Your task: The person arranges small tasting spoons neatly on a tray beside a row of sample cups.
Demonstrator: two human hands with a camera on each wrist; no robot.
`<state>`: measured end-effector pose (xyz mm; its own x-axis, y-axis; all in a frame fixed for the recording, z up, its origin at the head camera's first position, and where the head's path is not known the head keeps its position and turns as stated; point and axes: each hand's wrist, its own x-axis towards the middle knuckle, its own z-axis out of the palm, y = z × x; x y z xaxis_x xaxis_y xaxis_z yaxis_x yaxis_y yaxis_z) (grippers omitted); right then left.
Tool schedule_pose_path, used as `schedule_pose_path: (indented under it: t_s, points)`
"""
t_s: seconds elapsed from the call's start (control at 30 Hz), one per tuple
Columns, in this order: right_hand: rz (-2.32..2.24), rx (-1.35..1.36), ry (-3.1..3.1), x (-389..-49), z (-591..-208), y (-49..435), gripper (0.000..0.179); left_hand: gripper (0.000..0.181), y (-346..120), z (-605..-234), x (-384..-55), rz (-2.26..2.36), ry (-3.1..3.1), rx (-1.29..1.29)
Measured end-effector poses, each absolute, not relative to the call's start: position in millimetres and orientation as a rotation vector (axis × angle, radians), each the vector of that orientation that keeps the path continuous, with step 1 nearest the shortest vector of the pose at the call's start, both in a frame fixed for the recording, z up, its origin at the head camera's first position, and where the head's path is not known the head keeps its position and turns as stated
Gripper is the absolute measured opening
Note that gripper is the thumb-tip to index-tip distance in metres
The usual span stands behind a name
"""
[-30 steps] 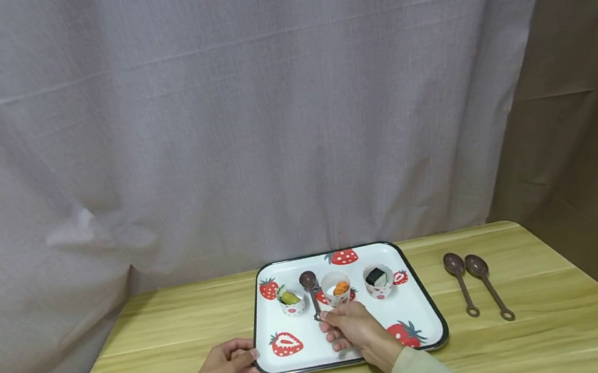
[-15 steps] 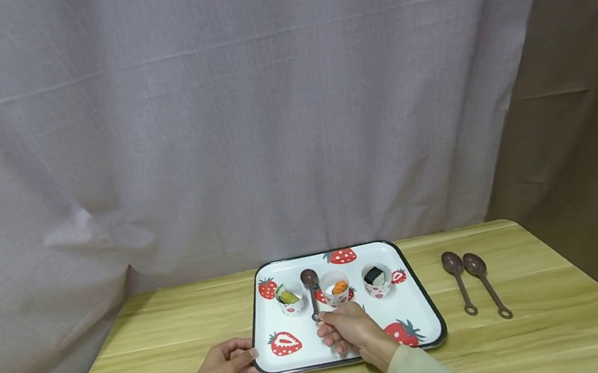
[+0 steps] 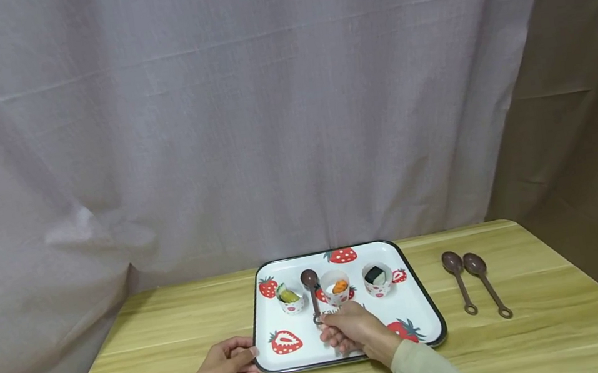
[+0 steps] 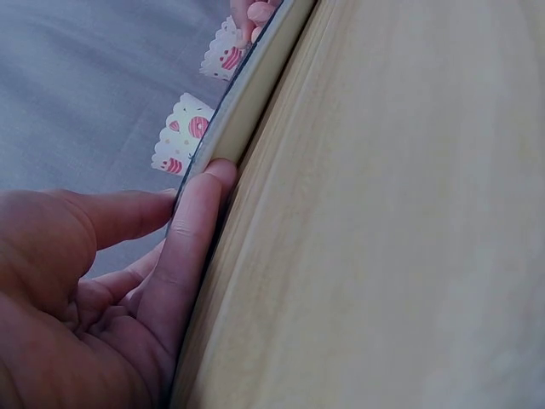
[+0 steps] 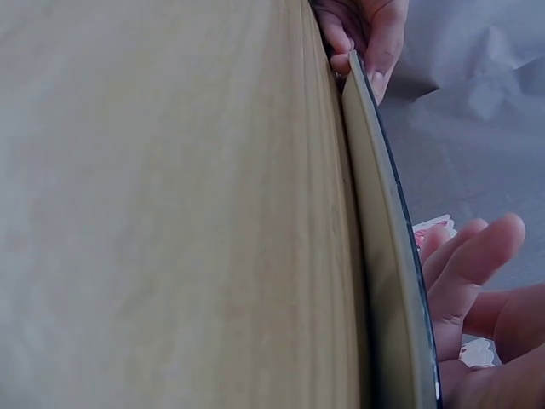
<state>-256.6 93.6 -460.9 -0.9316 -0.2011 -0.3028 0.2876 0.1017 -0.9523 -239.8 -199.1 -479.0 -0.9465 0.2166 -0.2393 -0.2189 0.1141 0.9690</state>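
In the head view my left hand point(image 3: 223, 368) grips the near left corner of a white strawberry-print tray point(image 3: 406, 308), thumb over the dark rim. The left wrist view shows the index finger point(image 4: 192, 221) under the same edge. With thumb and fingertips, my right hand point(image 3: 358, 328) pinches the ringed handle end of a brown spoon point(image 3: 315, 301). The spoon points away from me, between a paper cup point(image 3: 292, 306) with green food and a middle cup point(image 3: 338, 299) with an orange piece. A third cup point(image 3: 379, 290), to the right, holds a white-and-black rice ball.
Two more brown spoons, one nearer the tray point(image 3: 462, 288) and one farther right point(image 3: 491, 290), lie on the wooden table point(image 3: 181, 325). A grey curtain point(image 3: 290, 118) hangs behind the table, and a brown one point(image 3: 586, 174) stands along the right side.
The spoon in my right hand has shifted very slightly right, toward the middle cup. My left hand stays on the tray corner.
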Motion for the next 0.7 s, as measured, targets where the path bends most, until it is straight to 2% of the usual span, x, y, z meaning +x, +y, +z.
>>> schedule_pose_path:
  t_s: [0.33,0.7]
  points:
    - [-1.913,0.075,1.974,-258,-464,99,0.026,0.037,-198,-479,-240,1.897,2.088,0.001]
    - [-1.918,-0.153,2.090,-242,-444,121,0.023,0.037,-198,-478,-239,1.875,2.109,-0.006]
